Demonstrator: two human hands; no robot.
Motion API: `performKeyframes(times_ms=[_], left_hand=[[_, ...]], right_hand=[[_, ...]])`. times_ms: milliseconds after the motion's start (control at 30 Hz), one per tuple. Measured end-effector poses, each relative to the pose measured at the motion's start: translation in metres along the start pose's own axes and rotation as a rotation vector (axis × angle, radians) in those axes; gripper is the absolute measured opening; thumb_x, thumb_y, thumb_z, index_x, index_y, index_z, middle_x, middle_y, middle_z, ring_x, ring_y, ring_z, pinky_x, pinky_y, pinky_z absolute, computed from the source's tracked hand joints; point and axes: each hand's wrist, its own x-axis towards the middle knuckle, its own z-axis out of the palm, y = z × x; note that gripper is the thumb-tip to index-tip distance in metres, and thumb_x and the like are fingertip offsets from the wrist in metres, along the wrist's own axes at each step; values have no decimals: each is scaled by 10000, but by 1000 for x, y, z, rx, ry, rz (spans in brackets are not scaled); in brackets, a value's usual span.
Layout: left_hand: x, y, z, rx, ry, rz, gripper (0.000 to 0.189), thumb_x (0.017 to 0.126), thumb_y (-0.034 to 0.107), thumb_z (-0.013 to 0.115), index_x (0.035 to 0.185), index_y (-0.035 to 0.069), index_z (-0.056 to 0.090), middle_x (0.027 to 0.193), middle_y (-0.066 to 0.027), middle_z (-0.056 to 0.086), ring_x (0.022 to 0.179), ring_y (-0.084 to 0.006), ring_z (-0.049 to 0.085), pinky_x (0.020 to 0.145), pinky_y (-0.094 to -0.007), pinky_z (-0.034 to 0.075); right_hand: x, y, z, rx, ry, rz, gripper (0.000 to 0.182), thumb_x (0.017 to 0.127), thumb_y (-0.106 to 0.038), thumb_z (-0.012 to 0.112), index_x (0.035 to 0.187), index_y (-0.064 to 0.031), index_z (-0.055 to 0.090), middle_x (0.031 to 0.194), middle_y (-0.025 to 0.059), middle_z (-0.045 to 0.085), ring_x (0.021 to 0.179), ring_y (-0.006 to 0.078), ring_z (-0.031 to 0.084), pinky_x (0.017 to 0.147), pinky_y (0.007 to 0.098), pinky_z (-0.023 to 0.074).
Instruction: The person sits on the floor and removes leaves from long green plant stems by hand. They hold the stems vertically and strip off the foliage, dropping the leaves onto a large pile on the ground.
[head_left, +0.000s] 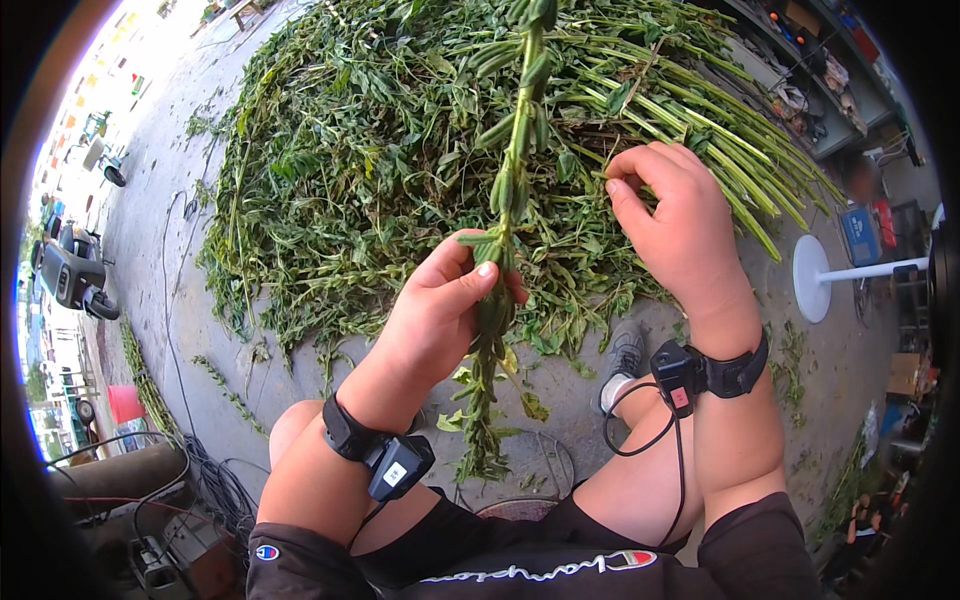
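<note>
My left hand (450, 300) grips a green sesame stalk (517, 142) partway along its length. Plump green pods grow all along this stalk, and its leafy tip (484, 442) hangs down between my knees. The upper end of the stalk runs out of view at the top. To the right of it, my right hand (667, 217) is raised over the pile, thumb and forefinger tips close together. A thin yellow-green bit shows at those fingertips; whether it is pinched or lies behind them is unclear. Below and beyond both hands spreads a large heap of cut leafy plants (360, 165).
Bare stalk ends (720, 142) stick out at the heap's right. A white round-based stand (814, 277) is on the right, near a blue box (860, 235). Coiled black cables (217, 480) lie at lower left. A parked scooter (71, 274) and a pink bucket (125, 403) are farther left.
</note>
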Motion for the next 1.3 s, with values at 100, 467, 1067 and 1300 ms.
performKeyframes(times_ms=[100, 467, 1067, 1300], left_hand=[[10, 10, -5, 25, 90, -3, 219, 1031, 137, 545, 1206, 6, 563, 1058, -140, 653, 967, -274, 666, 852, -414, 552], [27, 46, -16, 22, 268, 99, 193, 1061, 164, 515, 1202, 52, 586, 1046, -113, 677, 979, -264, 678, 822, -430, 577], [20, 55, -20, -70, 177, 13, 258, 1060, 184, 518, 1269, 44, 579, 1045, -101, 676, 1014, -284, 683, 858, -442, 581], [20, 49, -16, 108, 211, -29, 196, 1022, 133, 559, 1196, 50, 589, 1010, -105, 697, 963, -257, 701, 816, -406, 602]], right_hand=[[-7, -4, 10, -131, -111, 39, 251, 839, -210, 731, 1030, -49, 707, 1068, 120, 699, 1122, 322, 601, 1092, 563, 374], [-30, -58, 50, 415, -811, 285, 257, 861, -243, 732, 987, -18, 736, 873, 135, 734, 801, 297, 705, 798, 394, 536], [-36, -51, 75, 632, -443, 312, 178, 855, -164, 738, 950, -14, 756, 819, 154, 730, 717, 257, 705, 686, 351, 543], [-22, -11, 76, 179, -425, 174, 225, 863, -200, 706, 1036, -68, 761, 969, 116, 737, 949, 307, 693, 912, 409, 514]])
